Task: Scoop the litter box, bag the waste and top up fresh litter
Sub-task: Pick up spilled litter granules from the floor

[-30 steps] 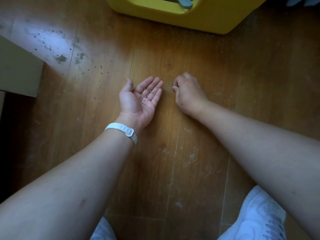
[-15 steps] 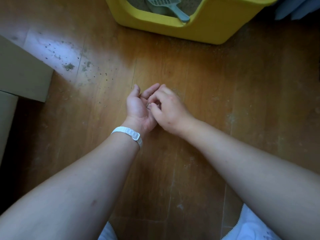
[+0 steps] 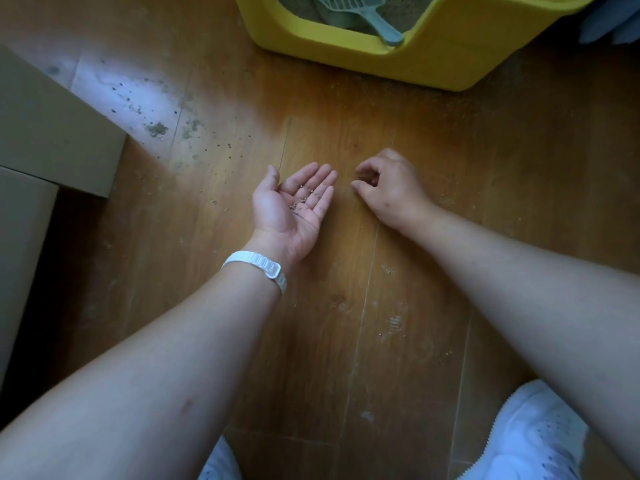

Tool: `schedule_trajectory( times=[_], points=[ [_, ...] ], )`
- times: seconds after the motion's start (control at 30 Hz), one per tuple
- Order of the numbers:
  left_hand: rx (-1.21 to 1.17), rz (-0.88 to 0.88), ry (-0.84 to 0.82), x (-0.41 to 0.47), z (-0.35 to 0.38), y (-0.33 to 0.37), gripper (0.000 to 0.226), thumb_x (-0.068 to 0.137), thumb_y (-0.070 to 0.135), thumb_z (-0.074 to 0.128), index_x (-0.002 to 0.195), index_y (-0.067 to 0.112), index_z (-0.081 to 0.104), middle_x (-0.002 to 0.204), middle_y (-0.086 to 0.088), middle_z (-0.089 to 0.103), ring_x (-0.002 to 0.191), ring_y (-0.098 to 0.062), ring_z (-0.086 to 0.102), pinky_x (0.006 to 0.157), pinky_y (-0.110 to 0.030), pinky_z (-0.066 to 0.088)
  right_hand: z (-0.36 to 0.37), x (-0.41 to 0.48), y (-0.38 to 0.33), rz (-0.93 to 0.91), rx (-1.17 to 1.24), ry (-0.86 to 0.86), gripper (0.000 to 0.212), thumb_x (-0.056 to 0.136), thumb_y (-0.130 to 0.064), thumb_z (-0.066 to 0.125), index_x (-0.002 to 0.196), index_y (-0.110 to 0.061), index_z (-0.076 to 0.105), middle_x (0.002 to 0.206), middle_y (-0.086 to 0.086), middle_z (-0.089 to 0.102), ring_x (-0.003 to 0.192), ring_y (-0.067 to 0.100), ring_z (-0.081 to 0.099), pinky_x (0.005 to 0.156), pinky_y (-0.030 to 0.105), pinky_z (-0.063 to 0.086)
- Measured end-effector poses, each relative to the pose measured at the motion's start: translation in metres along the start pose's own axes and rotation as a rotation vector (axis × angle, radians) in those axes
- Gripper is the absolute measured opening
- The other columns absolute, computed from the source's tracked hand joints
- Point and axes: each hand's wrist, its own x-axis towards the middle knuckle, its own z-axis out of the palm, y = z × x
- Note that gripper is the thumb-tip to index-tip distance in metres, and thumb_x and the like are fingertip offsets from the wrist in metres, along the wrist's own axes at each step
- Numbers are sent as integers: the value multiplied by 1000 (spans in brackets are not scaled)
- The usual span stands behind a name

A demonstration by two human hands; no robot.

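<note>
A yellow litter box [image 3: 433, 64] stands on the wooden floor at the top, with a grey-blue scoop [image 3: 374, 19] lying in its litter. My left hand [image 3: 273, 209] lies palm up just above the floor with its fingers straight. Several small litter grains [image 3: 303, 200] sit in that palm. My right hand [image 3: 391, 188] is close to its right, knuckles up, fingers curled toward the floor. Nothing shows between the right thumb and fingers.
Spilled litter specks [image 3: 156, 128] dot the sunlit floor patch at the left, and a few grains [image 3: 391, 327] lie between my arms. Cardboard boxes [image 3: 52, 126] line the left edge. My white shoes [image 3: 530, 441] are at the bottom, and blue fabric [image 3: 609, 22] fills the top right corner.
My right hand went from the floor to my left palm, then drew back right. The view tilted up, showing more of the litter box and scoop.
</note>
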Motion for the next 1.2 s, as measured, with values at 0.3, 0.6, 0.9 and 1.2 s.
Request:
schedule_trajectory(
  times=[0.3,0.6,0.9,1.2],
  points=[
    [-5,-10,-3,6,3,-6,65,103,48,30,113,-7,62,111,-24,70,108,-34,67,98,-40,51,9,2,8,10,-1,16,17,88,-23,68,99,-10,71,103,4,60,89,13,54,79,23,44],
    [-8,-6,1,10,7,-10,65,103,49,30,114,-6,63,112,-23,70,106,-34,68,98,-39,51,11,4,1,18,-93,-6,14,94,-17,58,95,-6,66,106,10,58,102,25,54,79,26,37],
    [10,34,27,6,2,-12,65,102,49,30,113,-6,63,110,-23,70,105,-33,68,96,-38,53,7,-2,-8,15,-152,-120,19,96,-21,49,104,-8,61,115,14,54,110,31,52,91,37,42],
    [22,-7,-11,3,14,-28,67,101,52,32,112,-7,64,113,-28,67,105,-40,66,101,-50,48,5,-45,-48,-154,251,-84,6,87,-14,62,86,-10,66,96,3,57,90,20,56,82,36,48]
  ],
)
